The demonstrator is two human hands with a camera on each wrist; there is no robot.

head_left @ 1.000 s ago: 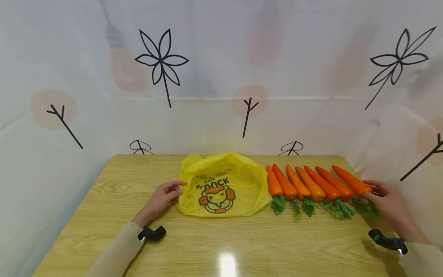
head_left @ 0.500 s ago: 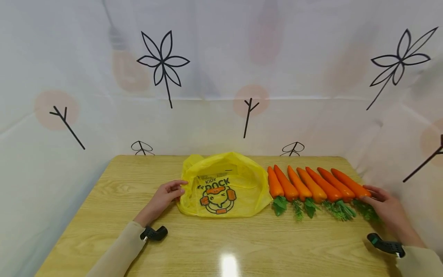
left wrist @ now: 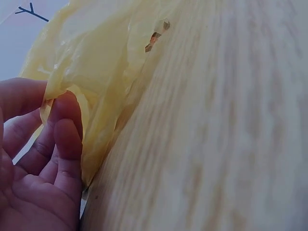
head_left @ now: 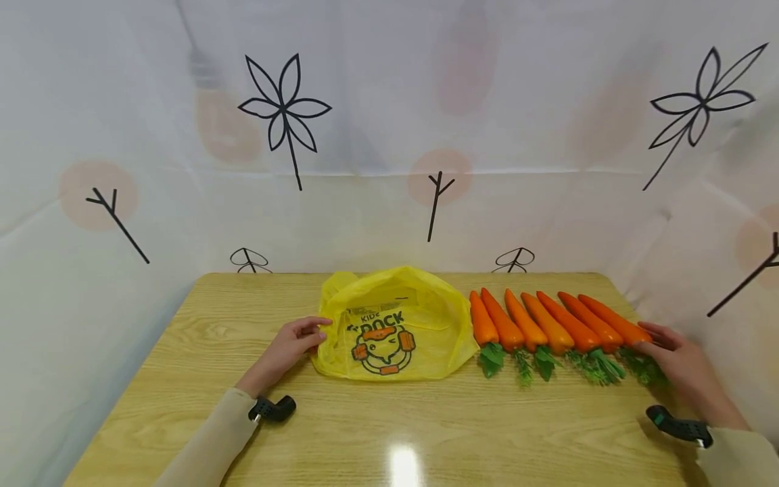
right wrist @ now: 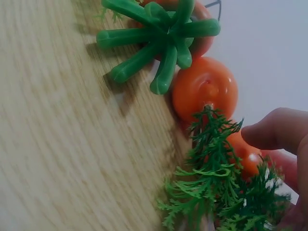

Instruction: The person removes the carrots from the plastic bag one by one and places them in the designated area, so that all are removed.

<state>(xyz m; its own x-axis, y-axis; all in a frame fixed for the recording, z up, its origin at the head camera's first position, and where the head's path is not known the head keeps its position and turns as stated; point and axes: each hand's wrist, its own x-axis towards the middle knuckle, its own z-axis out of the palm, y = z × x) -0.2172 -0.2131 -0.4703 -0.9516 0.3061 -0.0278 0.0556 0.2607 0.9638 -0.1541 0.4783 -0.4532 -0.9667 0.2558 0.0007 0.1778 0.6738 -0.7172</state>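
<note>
A yellow plastic bag (head_left: 389, 338) with a printed cartoon character lies on the table, its mouth held wide. My left hand (head_left: 291, 345) pinches the bag's left edge; in the left wrist view, the yellow film (left wrist: 96, 57) passes between thumb and fingers. To the right of the bag several orange carrots (head_left: 544, 328) with green tops lie side by side, tips pointing away from me. My right hand (head_left: 684, 362) grips the thick end of the rightmost carrot (head_left: 615, 319). In the right wrist view, the thumb is at one side of that carrot (right wrist: 246, 156), above feathery green leaves (right wrist: 202, 178).
The wooden table (head_left: 341, 433) runs toward me in front of the bag and carrots. A pale cloth backdrop (head_left: 365, 135) with printed plants rises behind the table and along both sides. A black strap device sits on each wrist.
My right hand has shifted slightly left and toward me with the rightmost carrot, which now lies closer against its neighbour. The left hand and the bag have stayed in place.
</note>
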